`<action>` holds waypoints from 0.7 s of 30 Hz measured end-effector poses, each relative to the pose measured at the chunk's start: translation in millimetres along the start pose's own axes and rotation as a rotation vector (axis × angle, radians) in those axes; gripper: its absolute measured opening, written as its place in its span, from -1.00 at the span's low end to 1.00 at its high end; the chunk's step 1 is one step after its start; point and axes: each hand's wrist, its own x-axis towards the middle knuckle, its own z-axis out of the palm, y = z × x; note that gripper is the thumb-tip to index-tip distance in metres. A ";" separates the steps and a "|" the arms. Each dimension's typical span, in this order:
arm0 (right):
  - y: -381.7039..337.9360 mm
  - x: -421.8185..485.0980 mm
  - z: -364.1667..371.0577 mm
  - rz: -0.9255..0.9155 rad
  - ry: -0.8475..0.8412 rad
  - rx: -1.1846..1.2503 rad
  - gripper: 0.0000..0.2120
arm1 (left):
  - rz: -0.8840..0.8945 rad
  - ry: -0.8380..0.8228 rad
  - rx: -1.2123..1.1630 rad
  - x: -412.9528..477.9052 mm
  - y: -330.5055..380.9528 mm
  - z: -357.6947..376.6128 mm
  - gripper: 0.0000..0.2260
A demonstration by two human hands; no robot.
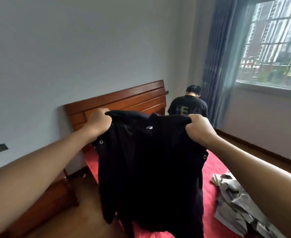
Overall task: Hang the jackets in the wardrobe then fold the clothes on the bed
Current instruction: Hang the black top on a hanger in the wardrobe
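A black jacket [149, 169] with metal snap buttons hangs spread out in the air above the bed. My left hand [99, 123] grips its top left shoulder, and my right hand [199, 128] grips the top right shoulder. The jacket's hem dangles just over the red bedspread [213, 167]. A crumpled grey garment [235, 200] lies on the bed to the right, partly under my right forearm. No wardrobe is in view.
A wooden headboard [124, 98] stands against the grey wall. Another person in a black T-shirt [187, 107] is beyond the bed near the blue curtain [216, 66] and the window. A wooden nightstand [45, 201] sits at the lower left on the wood floor.
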 end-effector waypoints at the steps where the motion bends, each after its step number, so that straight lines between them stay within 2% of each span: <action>1: -15.0 4.2 8.9 -0.039 -0.018 0.029 -0.75 | -0.024 0.038 -0.007 -5.1 -8.2 -17.3 -0.74; 7: -129.5 15.2 65.6 -0.283 -0.153 0.122 -0.76 | -0.173 0.225 0.010 -48.8 -59.8 -126.4 -0.74; 11: -213.7 7.9 109.1 -0.455 -0.226 0.131 -0.79 | -0.303 0.322 0.004 -78.7 -93.8 -190.8 -0.82; 19: -374.2 -46.1 203.9 -0.750 -0.408 0.222 -0.84 | -0.457 0.496 -0.031 -132.8 -164.9 -297.0 -0.72; 21: -409.7 -63.7 224.4 -0.815 -0.467 0.262 -0.83 | -0.490 0.521 -0.039 -145.5 -179.1 -318.6 -0.77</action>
